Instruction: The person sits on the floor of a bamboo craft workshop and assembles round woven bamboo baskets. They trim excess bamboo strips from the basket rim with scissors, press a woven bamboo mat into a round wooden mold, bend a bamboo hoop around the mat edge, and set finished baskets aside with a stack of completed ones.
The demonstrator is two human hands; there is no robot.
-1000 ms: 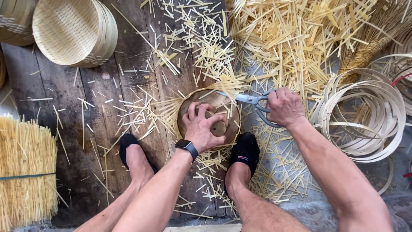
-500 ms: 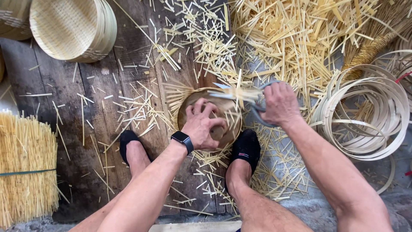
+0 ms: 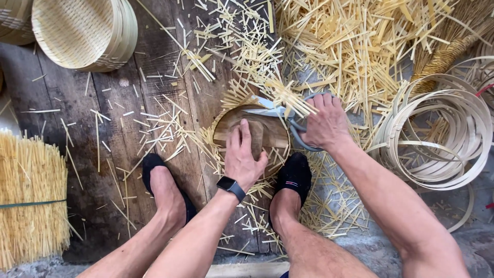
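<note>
Both our hands work: left hand (image 3: 245,157) flat, pinning the round woven bamboo disc (image 3: 252,128) steady; right hand (image 3: 322,123) clenched around grey-handled scissors (image 3: 280,114) over its far rim.

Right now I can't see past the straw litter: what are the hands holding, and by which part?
The right hand grips scissors by their handle loops. The left hand presses flat on a round wooden block, not gripping it.
</note>
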